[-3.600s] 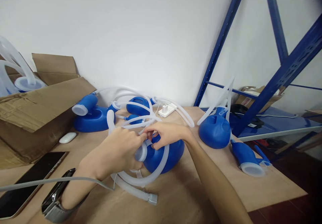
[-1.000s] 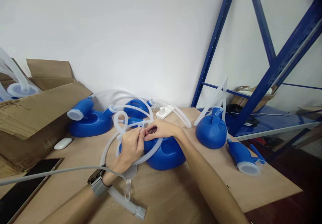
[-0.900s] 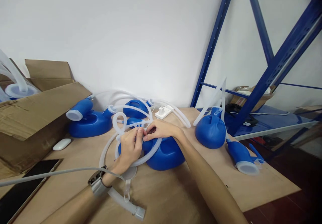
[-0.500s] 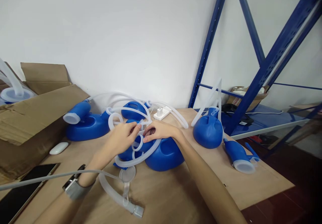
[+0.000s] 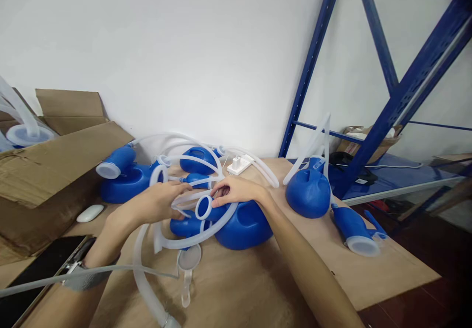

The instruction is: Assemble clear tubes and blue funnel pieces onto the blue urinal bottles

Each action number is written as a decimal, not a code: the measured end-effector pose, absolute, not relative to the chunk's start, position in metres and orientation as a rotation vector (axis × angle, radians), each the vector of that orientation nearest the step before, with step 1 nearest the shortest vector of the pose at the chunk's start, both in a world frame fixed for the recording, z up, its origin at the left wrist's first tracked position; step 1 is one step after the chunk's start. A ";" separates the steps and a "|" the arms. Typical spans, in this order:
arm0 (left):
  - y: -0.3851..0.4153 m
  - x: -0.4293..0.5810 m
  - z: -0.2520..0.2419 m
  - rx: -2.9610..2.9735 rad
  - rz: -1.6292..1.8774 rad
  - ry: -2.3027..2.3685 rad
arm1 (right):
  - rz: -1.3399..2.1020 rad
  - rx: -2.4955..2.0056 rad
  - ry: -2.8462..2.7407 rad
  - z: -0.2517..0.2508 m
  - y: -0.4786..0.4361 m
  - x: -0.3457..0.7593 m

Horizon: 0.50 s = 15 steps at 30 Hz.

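My right hand [image 5: 235, 191] is closed around the neck of a blue plastic urinal bottle [image 5: 245, 227], whose white-rimmed open mouth [image 5: 203, 207] points left. To its left, my left hand [image 5: 162, 202] has its fingers curled in on a translucent plastic hose [image 5: 180, 202]; the exact grip is partly hidden. A thicker ribbed hose [image 5: 199, 239] curves in front of the bottle. Under my left fingers lies a smaller blue bottle [image 5: 186, 225]. A clear round cap with a strap [image 5: 190, 258] rests on the table in front of it.
More blue bottles with hoses stand at the back left [image 5: 127, 184] and on the right [image 5: 309, 193]. A cardboard box [image 5: 66, 165], a white mouse [image 5: 90, 213] and a dark flat device [image 5: 40, 264] are at left. A power strip [image 5: 239, 164] lies near the wall; blue shelving [image 5: 391, 102] rises at right.
My left hand has moved left and away from the bottle's mouth, drawing hose along. The loose hose at the front has shifted left and toward me. My right hand stays at the neck.
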<state>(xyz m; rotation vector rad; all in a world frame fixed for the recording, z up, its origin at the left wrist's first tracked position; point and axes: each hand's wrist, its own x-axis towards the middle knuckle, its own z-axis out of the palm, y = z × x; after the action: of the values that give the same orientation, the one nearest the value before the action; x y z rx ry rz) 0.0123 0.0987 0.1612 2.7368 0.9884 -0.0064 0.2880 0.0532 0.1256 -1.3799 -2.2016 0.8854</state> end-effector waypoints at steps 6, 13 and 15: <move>0.070 0.040 0.162 2.629 0.156 0.573 | 0.804 -1.336 -2.240 0.125 0.053 0.288; 0.054 0.057 0.166 2.656 0.345 0.763 | 0.827 -1.306 -2.249 0.127 0.051 0.287; 0.052 0.058 0.166 2.652 0.337 0.809 | 0.836 -1.307 -2.246 0.127 0.051 0.287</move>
<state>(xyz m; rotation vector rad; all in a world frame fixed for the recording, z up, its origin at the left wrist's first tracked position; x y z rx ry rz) 0.0578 0.0523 0.1660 2.6524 0.8091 0.3372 0.2869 0.0513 0.1272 -1.3070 -2.2455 0.8364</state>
